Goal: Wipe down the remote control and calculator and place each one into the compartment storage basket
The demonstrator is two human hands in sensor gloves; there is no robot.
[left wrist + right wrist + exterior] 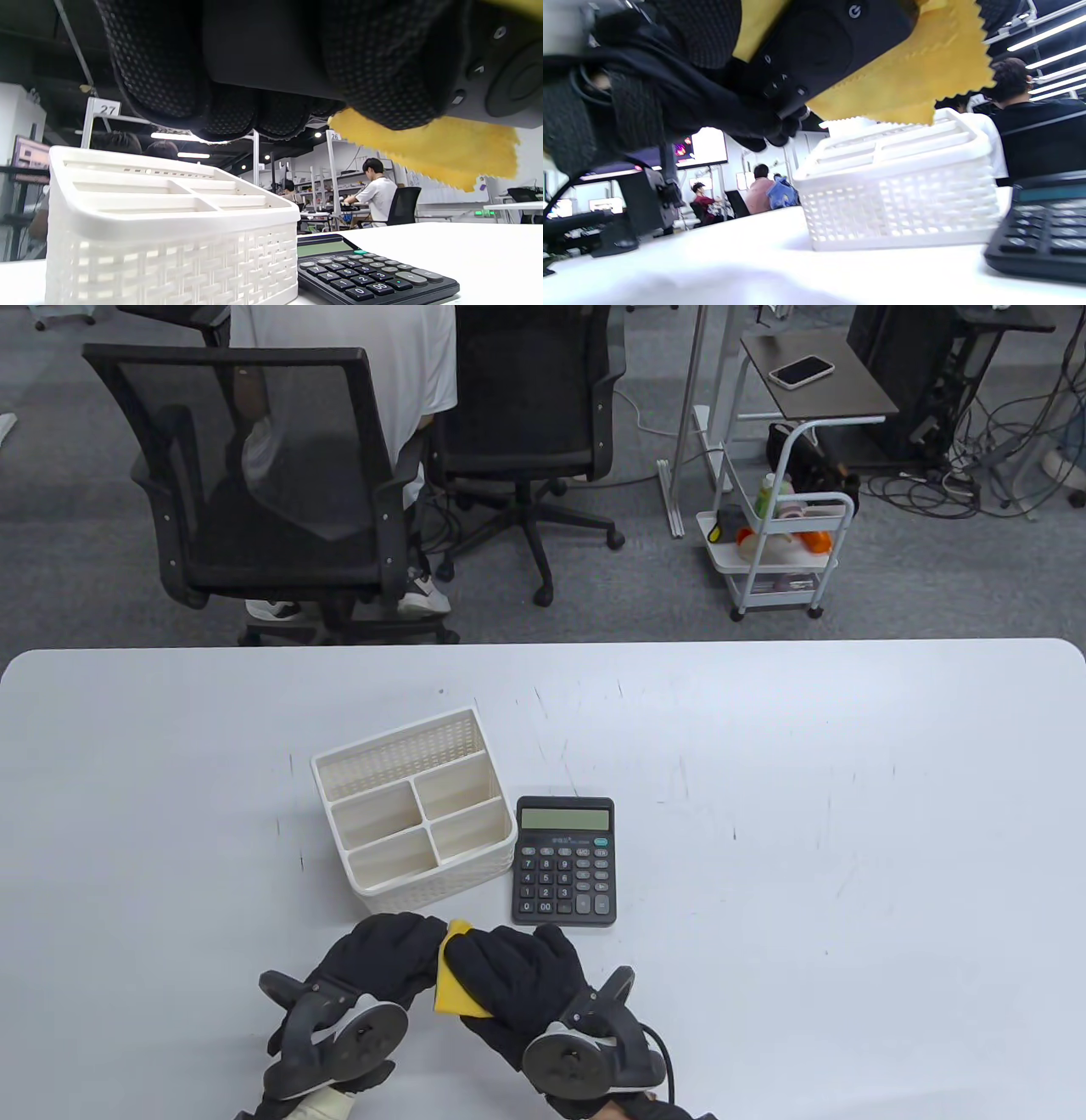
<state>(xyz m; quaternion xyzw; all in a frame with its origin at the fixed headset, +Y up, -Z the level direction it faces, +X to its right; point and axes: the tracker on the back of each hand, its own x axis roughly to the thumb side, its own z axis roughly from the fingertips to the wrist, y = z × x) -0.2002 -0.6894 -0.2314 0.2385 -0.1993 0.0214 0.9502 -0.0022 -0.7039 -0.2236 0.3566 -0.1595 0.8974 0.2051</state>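
In the table view, both hands meet near the desk's front edge, just in front of the compartment storage basket (414, 813). The left hand (382, 959) and the right hand (513, 980) are curled together around a yellow cloth (456, 984), which shows between them; the remote control is hidden by the gloves here. The calculator (564, 861) lies flat on the desk (806, 857), just beside the basket's right wall, untouched. All of the basket's compartments look empty. In the left wrist view, the left hand's fingers (161, 72) wrap a dark flat body, the remote control (263, 46), with the cloth hanging beside it above the basket and calculator. In the right wrist view, the remote control's button face and power key show, pressed against the cloth, which the right hand's fingers (700, 29) hold. Judging from this, the wiping of the remote is under way; nothing is stored yet, and the calculator's wiping and both placements remain.
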